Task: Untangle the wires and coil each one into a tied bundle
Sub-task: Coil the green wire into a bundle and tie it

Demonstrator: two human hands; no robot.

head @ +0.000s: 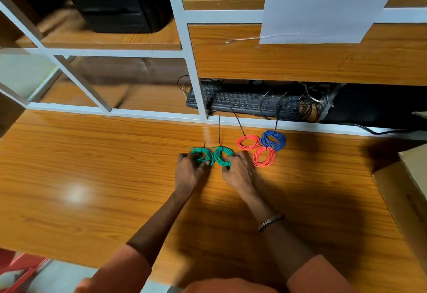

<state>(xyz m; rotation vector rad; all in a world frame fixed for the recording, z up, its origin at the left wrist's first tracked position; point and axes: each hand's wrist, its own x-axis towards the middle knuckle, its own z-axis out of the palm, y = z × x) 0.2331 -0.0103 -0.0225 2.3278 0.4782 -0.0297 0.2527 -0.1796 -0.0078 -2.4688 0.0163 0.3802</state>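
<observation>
Left grip (188, 168) grasps the left green coil (203, 155); right grip (238, 170) grasps the right green coil (223, 155), both on the tabletop (92, 165).

A single head-worn wide-angle camera looks forward and down from close above the wooden desk (92, 165), facing the shelving (184, 50)

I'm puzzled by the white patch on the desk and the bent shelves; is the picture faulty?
Head view: the white patch is lamp glare on the glossy desk; the shelf frame bows from the wide-angle lens; the sheet of paper has blurred text; the arms cast shadows rightwards.
</observation>
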